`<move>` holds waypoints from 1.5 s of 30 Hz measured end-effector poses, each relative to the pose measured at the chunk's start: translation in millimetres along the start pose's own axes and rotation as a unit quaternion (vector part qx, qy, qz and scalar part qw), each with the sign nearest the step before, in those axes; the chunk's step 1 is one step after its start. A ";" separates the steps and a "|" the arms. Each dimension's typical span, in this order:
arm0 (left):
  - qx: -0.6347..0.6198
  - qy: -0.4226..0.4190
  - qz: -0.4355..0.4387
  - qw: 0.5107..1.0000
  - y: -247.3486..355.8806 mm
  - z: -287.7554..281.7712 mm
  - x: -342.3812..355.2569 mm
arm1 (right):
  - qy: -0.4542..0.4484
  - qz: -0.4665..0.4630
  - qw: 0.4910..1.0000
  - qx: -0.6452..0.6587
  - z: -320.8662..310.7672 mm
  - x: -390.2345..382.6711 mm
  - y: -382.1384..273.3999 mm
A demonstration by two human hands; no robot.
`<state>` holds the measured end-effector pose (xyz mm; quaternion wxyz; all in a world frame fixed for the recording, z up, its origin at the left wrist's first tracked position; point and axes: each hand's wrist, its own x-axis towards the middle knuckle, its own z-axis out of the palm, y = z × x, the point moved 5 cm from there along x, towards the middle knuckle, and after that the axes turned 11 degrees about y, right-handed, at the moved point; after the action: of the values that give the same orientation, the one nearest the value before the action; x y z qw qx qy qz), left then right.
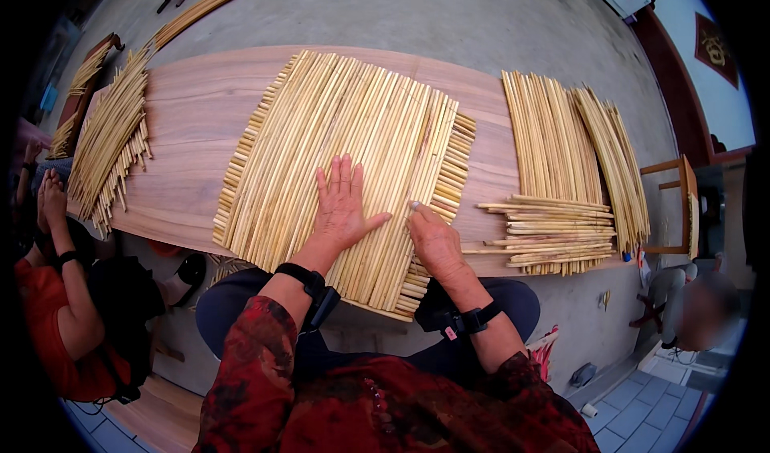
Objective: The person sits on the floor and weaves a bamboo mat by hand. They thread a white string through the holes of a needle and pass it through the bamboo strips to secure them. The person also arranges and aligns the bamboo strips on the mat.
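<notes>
A panel of yellow reed stalks [361,124] lies in front of me on the wooden table. Its top layer runs away from me side by side, and cut ends of a crosswise layer stick out along its left and right sides. My left hand [341,208] rests flat on the top stalks, fingers spread and thumb out to the right. On the panel's right part sits my right hand [433,240], its fingers curled and thumb against the stalks. Whatever it may pinch is hidden. Each wrist wears a black band.
Loose stalks [553,140] lie at the table's right, with a crosswise pile [557,232] nearer me. Another stalk pile [112,136] covers the wooden table's [200,124] left end. A person in red [76,317] sits at left; another person [698,309] is at far right.
</notes>
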<state>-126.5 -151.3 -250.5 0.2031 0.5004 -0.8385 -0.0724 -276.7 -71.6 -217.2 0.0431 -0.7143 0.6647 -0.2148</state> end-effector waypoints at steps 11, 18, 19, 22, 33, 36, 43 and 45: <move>0.002 0.011 0.005 1.000 0.1 -1.5 -0.6 | -0.053 -0.047 0.997 -0.003 -3.7 11.4 -9.7; 0.003 0.002 -0.003 1.000 0.2 -1.1 -0.5 | -0.057 -0.092 0.994 -0.005 -3.2 23.3 -16.6; 0.004 0.000 -0.003 1.000 0.2 -1.5 -0.9 | -0.062 -0.087 0.994 -0.004 -2.4 23.8 -16.6; 0.000 0.001 -0.005 1.000 -1.0 -1.6 -0.4 | -0.069 -0.087 0.994 -0.001 -0.2 26.3 -17.3; -0.008 -0.006 -0.009 1.000 -2.1 0.1 -1.9 | -0.058 -0.133 0.989 0.003 4.5 32.0 -21.6; -0.017 -0.008 -0.012 1.000 -3.2 -0.7 -1.2 | -0.073 -0.136 0.988 -0.005 3.5 34.6 -21.7; -0.022 -0.011 -0.016 1.000 -2.3 -2.8 -1.3 | -0.099 -0.151 0.983 0.018 1.4 42.3 -22.1; -0.024 -0.007 -0.016 1.000 -2.3 -2.7 -1.1 | -0.101 -0.161 0.981 0.026 2.1 44.6 -20.5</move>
<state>-123.1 -151.2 -249.1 0.2077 0.5083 -0.8299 -0.0994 -255.7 -112.9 -200.9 0.0936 -0.8284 0.5275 -0.1633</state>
